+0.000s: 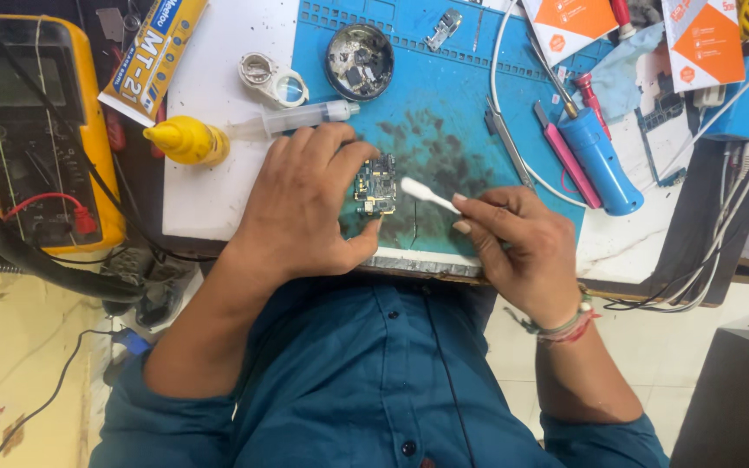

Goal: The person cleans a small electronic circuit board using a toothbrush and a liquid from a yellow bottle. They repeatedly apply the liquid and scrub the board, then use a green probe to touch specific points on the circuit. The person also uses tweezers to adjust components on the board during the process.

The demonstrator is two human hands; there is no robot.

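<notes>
Left hand (301, 208) pins small green circuit board (375, 185) near blue mat's (444, 95) front edge; right hand (522, 247) pinches white plastic stick (429, 196), long axis toward board, tip just beside it.

Under the left hand (301, 208), the circuit board (375, 185) shows matt green laminate with shiny metal parts. Beneath it, the blue mat (444, 95) looks rubbery, matt and soot-stained. The right hand (526, 251) pinches a smooth white plastic-looking stick (428, 195).

An electronics repair bench. A stained blue work mat (444, 95) holds a small circuit board (375, 185) (bare, unhoused), beside a yellow multimeter (36, 130).
</notes>
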